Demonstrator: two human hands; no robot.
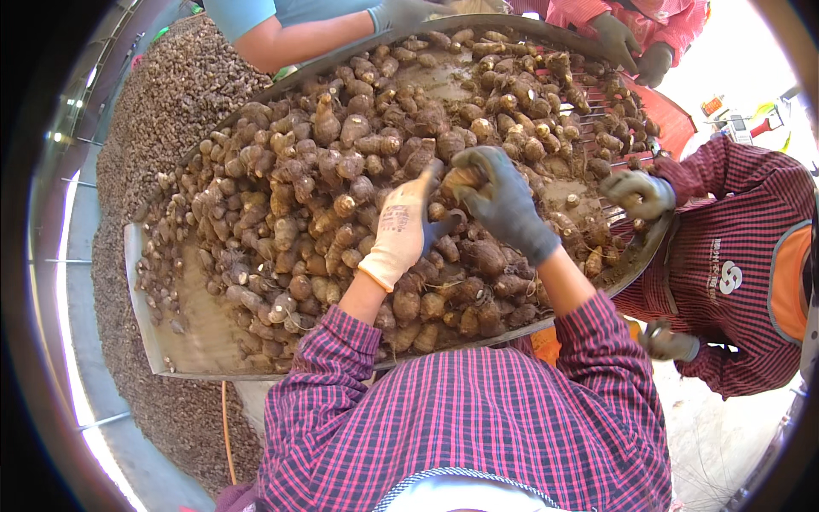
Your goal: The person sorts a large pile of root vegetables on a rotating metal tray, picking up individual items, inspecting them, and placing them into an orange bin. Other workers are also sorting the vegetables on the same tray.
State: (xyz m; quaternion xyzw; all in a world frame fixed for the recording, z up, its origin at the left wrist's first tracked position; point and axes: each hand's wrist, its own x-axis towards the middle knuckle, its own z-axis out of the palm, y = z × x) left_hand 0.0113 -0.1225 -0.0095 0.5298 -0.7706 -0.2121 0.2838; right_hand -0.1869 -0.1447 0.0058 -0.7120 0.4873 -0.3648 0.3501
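A thick heap of brown, soil-covered taro corms [307, 192] lies on a large metal-rimmed sorting table [205, 339] before me. My right hand [508, 201], in a grey-coated glove, has its fingers curled around a taro corm [462, 181] above the heap. Just left of it is my left hand [404, 224], in a glove with a cream back and dark coating. Its fingers and thumb are spread apart over the corms, and I see nothing gripped in it. The palm is partly hidden from view.
Across the table reaches a co-worker's gloved hand [400, 14]; another person's dark gloves [617, 41] are at the far right. Beside me, a co-worker's gloved hand [640, 192] is over the slatted grate [592, 102]. A great pile of small corms [173, 83] covers the floor at left.
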